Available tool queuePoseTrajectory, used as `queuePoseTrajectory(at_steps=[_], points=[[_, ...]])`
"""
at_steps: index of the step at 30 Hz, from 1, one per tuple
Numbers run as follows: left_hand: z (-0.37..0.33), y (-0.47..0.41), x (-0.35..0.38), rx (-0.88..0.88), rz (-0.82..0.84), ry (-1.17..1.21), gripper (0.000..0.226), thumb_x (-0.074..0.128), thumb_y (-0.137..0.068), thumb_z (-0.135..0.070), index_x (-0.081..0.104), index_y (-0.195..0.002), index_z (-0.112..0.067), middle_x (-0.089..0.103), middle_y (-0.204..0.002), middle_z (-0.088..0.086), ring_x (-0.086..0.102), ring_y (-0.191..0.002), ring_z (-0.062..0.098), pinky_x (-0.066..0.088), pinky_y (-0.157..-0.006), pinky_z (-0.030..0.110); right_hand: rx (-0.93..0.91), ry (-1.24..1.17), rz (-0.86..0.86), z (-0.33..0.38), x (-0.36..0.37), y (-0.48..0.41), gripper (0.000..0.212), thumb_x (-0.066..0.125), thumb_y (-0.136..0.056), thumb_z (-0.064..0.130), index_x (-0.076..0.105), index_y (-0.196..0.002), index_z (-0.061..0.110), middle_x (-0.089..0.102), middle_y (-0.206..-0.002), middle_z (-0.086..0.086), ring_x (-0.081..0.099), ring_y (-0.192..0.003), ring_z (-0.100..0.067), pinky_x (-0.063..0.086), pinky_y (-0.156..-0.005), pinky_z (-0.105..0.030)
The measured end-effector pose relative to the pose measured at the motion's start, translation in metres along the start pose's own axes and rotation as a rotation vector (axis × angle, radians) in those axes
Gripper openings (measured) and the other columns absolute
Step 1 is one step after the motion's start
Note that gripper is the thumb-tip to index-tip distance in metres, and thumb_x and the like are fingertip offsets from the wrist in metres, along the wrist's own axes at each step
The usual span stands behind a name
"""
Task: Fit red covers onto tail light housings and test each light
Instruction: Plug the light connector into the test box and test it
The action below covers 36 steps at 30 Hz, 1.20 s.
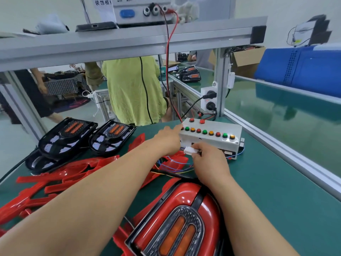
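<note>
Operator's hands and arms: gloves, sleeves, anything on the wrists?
No gloves: the left hand and right hand are bare. Both arms are bare to the frame edge, with no sleeve showing. No watch, band or ring is visible.

Single head cam, wide-angle, faces fwd/down, close over bench (276, 182), edges prob. distorted

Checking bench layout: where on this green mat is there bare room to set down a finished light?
Bare mat lies right of the right hand, bordered by the test box and the aluminium rail. The left is crowded: red covers, black housings, and wires before the box.
</note>
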<state>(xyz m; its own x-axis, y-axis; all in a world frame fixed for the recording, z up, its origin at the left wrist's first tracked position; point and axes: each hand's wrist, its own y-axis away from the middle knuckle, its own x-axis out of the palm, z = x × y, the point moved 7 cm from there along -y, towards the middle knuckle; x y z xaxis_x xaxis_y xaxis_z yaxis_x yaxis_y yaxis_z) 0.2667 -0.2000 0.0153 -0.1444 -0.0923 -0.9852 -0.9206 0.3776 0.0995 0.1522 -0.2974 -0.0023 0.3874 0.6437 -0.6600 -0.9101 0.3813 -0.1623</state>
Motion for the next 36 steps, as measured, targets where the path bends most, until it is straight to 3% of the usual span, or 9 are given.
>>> queuePoseTrajectory(at_steps=[8, 14, 19, 23, 27, 31, 36], points=[[0.005, -0.005, 0.008, 0.004, -0.027, 0.036, 0.080, 0.040, -0.093, -0.004, 0.005, -0.157, -0.037, 0.034, -0.146, 0.018, 0.043, -0.126, 0.038, 0.045, -0.096, 0.046, -0.003, 0.047, -0.012, 0.000, 0.000, -0.002, 0.031, 0.052, -0.097, 0.019, 0.063, -0.126, 0.024, 0.067, -0.122, -0.004, 0.060, -0.111, -0.025, 0.045, -0.084, -0.033], [0.005, -0.007, 0.007, -0.001, -0.029, -0.010, 0.086, 0.045, -0.088, 0.000, 0.007, -0.156, -0.038, 0.040, -0.142, 0.015, 0.046, -0.125, 0.037, 0.044, -0.085, 0.042, 0.011, 0.060, 0.006, 0.000, 0.001, -0.003, 0.035, 0.052, -0.099, 0.020, 0.060, -0.132, 0.027, 0.065, -0.127, -0.002, 0.058, -0.116, -0.024, 0.044, -0.084, -0.033], [0.006, -0.007, 0.009, 0.005, -0.054, -0.047, 0.084, 0.045, -0.088, -0.003, 0.008, -0.155, -0.039, 0.038, -0.142, 0.015, 0.043, -0.126, 0.036, 0.045, -0.094, 0.047, 0.009, 0.069, 0.018, 0.001, 0.000, -0.002, 0.035, 0.051, -0.099, 0.020, 0.059, -0.132, 0.027, 0.064, -0.128, -0.002, 0.058, -0.117, -0.023, 0.046, -0.087, -0.033], [0.005, -0.003, 0.006, 0.007, -0.121, -0.129, 0.081, 0.047, -0.088, -0.006, 0.011, -0.155, -0.036, 0.032, -0.146, 0.012, 0.032, -0.132, 0.034, 0.036, -0.101, 0.050, 0.005, 0.072, 0.035, 0.001, 0.001, -0.001, 0.035, 0.051, -0.099, 0.020, 0.059, -0.133, 0.024, 0.063, -0.130, -0.004, 0.057, -0.118, -0.024, 0.046, -0.091, -0.034], [-0.015, 0.002, -0.008, 0.159, -0.272, -0.050, 0.080, 0.044, -0.086, 0.005, 0.020, -0.155, -0.029, 0.024, -0.160, -0.002, 0.023, -0.142, 0.026, 0.030, -0.107, 0.048, 0.011, 0.059, 0.039, 0.000, 0.001, -0.001, 0.035, 0.051, -0.097, 0.019, 0.061, -0.131, 0.025, 0.064, -0.130, -0.003, 0.057, -0.117, -0.025, 0.046, -0.091, -0.033], [-0.038, 0.005, -0.008, 0.302, -0.204, 0.059, 0.083, 0.040, -0.085, 0.013, 0.025, -0.154, -0.030, 0.030, -0.159, 0.000, 0.022, -0.144, 0.024, 0.027, -0.112, 0.047, 0.012, 0.069, 0.045, -0.001, 0.003, -0.001, 0.037, 0.050, -0.096, 0.017, 0.061, -0.130, 0.024, 0.065, -0.128, -0.004, 0.058, -0.116, -0.025, 0.046, -0.089, -0.033], [-0.039, 0.001, -0.007, 0.257, -0.199, 0.028, 0.082, 0.042, -0.085, 0.010, 0.022, -0.155, -0.028, 0.031, -0.158, 0.002, 0.023, -0.144, 0.025, 0.028, -0.109, 0.048, 0.009, 0.067, 0.038, -0.003, 0.002, -0.002, 0.037, 0.050, -0.096, 0.017, 0.061, -0.130, 0.025, 0.065, -0.128, -0.003, 0.058, -0.116, -0.025, 0.046, -0.088, -0.033]])
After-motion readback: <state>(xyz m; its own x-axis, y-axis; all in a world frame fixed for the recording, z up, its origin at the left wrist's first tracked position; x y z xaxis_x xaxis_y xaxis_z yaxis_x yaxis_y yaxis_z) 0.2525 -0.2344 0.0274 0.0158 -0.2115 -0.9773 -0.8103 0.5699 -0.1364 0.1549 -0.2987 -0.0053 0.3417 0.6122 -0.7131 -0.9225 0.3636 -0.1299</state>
